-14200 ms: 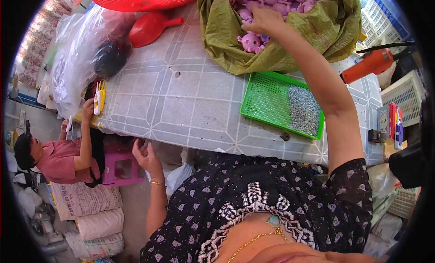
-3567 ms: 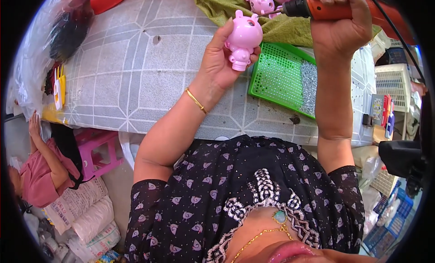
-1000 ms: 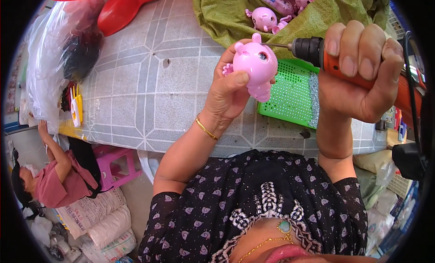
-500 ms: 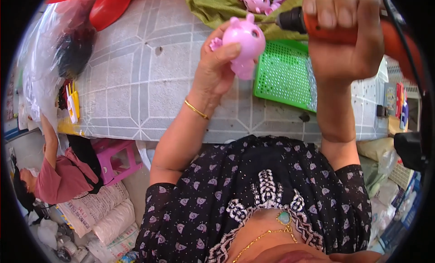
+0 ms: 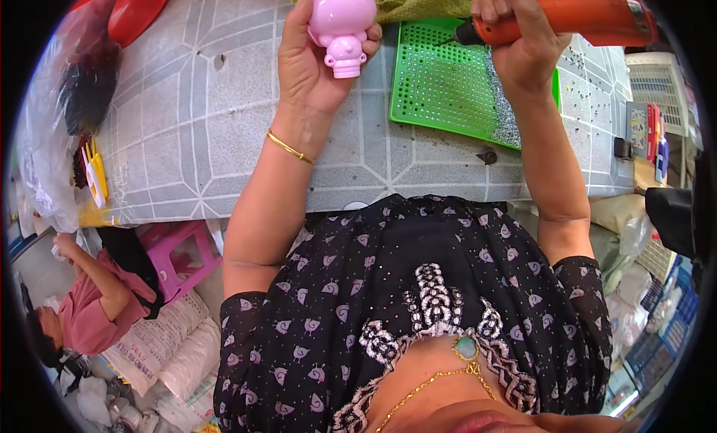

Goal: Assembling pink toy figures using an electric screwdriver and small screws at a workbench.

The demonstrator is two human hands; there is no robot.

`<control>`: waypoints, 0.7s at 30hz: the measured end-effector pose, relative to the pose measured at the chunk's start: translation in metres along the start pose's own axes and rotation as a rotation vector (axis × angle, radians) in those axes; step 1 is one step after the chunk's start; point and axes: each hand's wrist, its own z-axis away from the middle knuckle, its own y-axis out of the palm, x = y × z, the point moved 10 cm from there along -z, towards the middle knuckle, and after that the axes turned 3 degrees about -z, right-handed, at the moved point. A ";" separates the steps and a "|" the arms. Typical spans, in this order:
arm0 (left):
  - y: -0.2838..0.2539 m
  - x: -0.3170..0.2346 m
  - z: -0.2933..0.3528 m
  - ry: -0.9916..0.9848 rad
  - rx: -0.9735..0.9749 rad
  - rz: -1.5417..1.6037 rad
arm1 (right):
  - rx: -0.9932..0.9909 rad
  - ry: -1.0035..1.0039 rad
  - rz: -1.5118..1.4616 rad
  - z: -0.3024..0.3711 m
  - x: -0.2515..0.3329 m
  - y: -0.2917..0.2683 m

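Observation:
A glossy pink plastic toy figure (image 5: 342, 19) with a big round head and small body rests in my left hand (image 5: 305, 67), whose fingers wrap around it. The top of its head runs out of the picture. My right hand (image 5: 529, 52) grips an orange electric screwdriver (image 5: 590, 16). The screwdriver's thin bit points left over a green perforated tray (image 5: 426, 97), apart from the toy. Whether a screw sits on the bit's tip, I cannot tell. Many small silvery screws (image 5: 506, 108) lie along the tray's right side.
An olive-green cloth (image 5: 426, 1) lies beyond the tray. Tiny dark bits are scattered right of it on the tile-patterned table (image 5: 246, 134). Clear plastic bags and a red object (image 5: 140, 13) are at left. Another person in a pink top (image 5: 97, 306) is by a pink stool (image 5: 179, 257).
The screwdriver has come away from the toy's head and now hangs over the tray. My left hand has moved left with the toy and turned it, so its small body shows toward me.

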 end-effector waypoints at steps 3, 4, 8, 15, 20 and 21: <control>-0.001 0.000 0.001 -0.001 0.005 0.044 | -0.307 0.169 0.909 0.016 0.006 -0.022; -0.004 0.000 0.000 -0.007 0.010 0.060 | -0.199 0.136 0.461 0.014 -0.009 -0.027; 0.004 -0.005 0.003 0.049 -0.013 -0.031 | -0.319 0.117 1.007 0.019 0.006 -0.009; 0.004 -0.004 0.002 0.039 -0.017 0.042 | -0.305 0.127 0.995 0.018 0.000 -0.010; 0.004 -0.005 0.003 0.045 -0.030 0.036 | -0.293 0.141 1.018 0.017 -0.003 -0.012; 0.005 -0.003 0.001 0.040 -0.027 0.038 | -0.295 0.137 1.023 0.018 -0.003 -0.020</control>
